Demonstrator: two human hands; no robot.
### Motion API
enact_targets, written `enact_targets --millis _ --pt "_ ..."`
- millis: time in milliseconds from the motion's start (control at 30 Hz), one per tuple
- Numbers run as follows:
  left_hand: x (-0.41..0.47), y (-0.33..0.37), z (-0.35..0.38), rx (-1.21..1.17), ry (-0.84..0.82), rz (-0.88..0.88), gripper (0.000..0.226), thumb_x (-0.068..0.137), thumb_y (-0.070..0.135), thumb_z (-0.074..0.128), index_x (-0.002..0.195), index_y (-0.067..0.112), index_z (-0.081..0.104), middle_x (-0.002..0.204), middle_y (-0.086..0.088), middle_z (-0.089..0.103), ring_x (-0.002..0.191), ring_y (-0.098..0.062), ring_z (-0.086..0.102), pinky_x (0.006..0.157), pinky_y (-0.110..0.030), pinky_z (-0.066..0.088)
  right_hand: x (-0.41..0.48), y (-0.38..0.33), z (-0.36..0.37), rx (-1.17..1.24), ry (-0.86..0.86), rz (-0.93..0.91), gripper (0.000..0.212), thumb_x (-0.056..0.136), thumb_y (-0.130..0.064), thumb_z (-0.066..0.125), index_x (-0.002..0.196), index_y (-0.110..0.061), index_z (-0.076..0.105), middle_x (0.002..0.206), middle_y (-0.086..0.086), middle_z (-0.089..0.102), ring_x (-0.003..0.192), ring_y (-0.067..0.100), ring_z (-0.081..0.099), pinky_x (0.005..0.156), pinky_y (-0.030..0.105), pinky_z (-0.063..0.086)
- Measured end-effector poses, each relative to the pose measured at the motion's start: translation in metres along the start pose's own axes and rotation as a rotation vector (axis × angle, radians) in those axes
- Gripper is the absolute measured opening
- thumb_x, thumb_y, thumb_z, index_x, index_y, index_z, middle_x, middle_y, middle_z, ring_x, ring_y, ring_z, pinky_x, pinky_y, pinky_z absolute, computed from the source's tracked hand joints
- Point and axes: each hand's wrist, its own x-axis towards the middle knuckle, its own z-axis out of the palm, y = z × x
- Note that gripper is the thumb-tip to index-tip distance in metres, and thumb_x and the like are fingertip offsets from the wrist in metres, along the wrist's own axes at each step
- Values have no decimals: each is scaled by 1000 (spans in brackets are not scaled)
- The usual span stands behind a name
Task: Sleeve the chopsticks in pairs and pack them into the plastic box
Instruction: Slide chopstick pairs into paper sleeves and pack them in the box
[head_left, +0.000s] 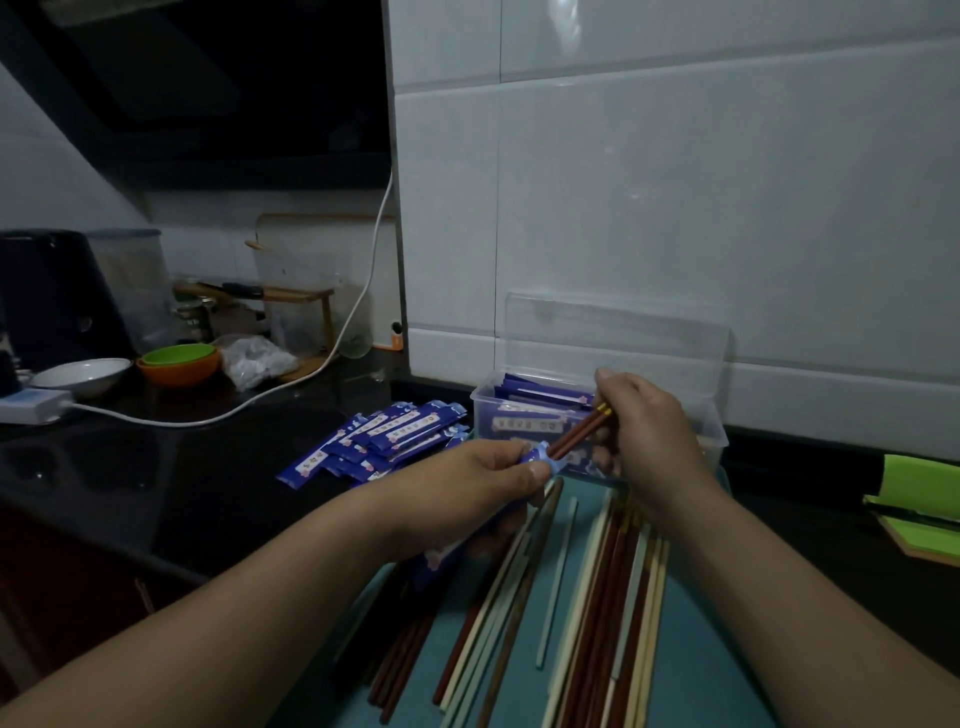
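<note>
Bottom centre of the frame, loose chopsticks (597, 597): brown, cream and pale green sticks lie roughly lengthwise on a teal mat (727, 675), some of them crossing.
Left hand (467, 483): fingers curled, thumb and fingertips pinching a blue sleeve (540, 460) near its open mouth; the rest of the sleeve trails down and left under the hand, above the loose sticks.
Brown pair (579, 434): two brown chopsticks with gold bands at the top, slanting up to the right, their lower ends inside the sleeve's mouth and most of their length showing.
Right hand (649, 436): fingers curled, pinching the banded ends of the brown pair, just in front of the box.
Empty sleeves (395, 436): a loose heap of blue printed sleeves on the black counter (156, 467), left of the box.
Plastic box (717, 431): clear, centre right, against the wall, its lid (618, 332) standing open behind it; sleeved pairs (535, 410) lie inside.
Right edge: a green flat thing (919, 499), too dim to identify.
Left middle: a white bowl (83, 376), a green bowl (179, 355) nested in an orange bowl (182, 375), and a white cable (358, 306) running to a power strip (34, 408).
Upper right: white tiled wall (675, 182).
</note>
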Motion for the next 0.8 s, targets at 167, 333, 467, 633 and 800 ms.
enact_targets --millis 167,333,467,633,800 --pt "6 -6 -4 191 149 60 29 106 42 57 105 13 53 75 -1 54 61 -14 49 60 -32 45 -1 -2 1 -26 -19 0 35 109 -36 50 89 -8 59 56 3 52 42 17 45 39 26 37" --pt "6 -10 1 771 504 274 27 96 47 68 111 35 49 106 11 63 90 -9 61 78 -39 54 -1 -2 1 -7 109 -27 35 109 -35 50 87 -10 57 57 3 55 42 16 48 39 25 40" --pt "14 -15 -3 834 609 355 15 103 39 60 117 36 55 117 13 59 97 -14 60 80 -42 52 0 -2 1 31 141 0 34 109 -40 49 95 -11 58 64 4 58 48 16 52 43 27 43" --pt "42 -14 -24 741 671 357 13 103 32 61 116 32 60 111 11 64 102 -15 60 90 -48 52 6 -5 -10 -145 439 -116 29 105 -48 46 110 -20 54 97 1 65 87 22 63 80 44 52" --pt "89 4 -34 711 632 340 13 105 35 59 116 31 63 112 5 67 105 -20 61 92 -47 53 -1 -9 -9 -136 425 -229 22 108 -41 46 110 -21 53 92 0 63 82 17 63 73 40 53"
